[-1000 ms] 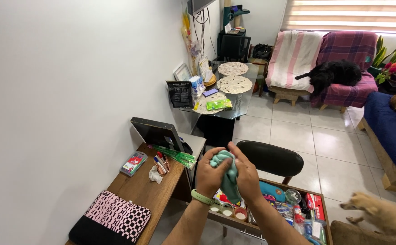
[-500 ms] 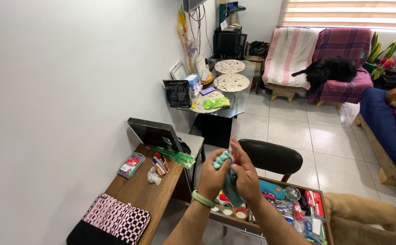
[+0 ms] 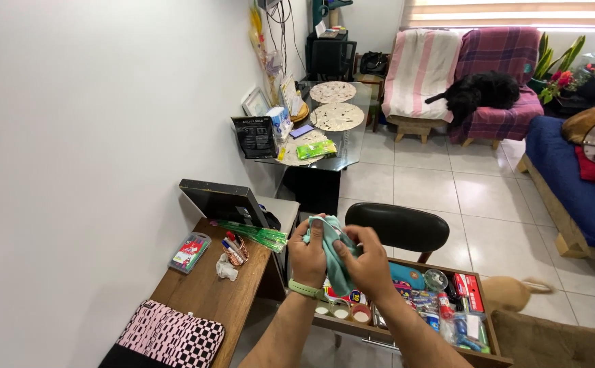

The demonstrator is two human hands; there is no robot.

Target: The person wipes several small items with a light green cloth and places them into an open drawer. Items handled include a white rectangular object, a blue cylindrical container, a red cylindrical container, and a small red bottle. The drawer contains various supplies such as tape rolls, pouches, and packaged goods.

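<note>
Both hands closed on teal cloth: left grip and right grip clutching it above cluttered tray.

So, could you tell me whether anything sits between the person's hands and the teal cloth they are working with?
Nothing visible does. The left hand and the right hand both grip the teal cloth directly, held up above the open wooden tray of craft supplies.

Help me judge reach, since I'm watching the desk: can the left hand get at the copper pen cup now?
Probably not at once: the left hand and right hand both grip the teal cloth. The pen cup itself stands unobstructed nearby.
</note>
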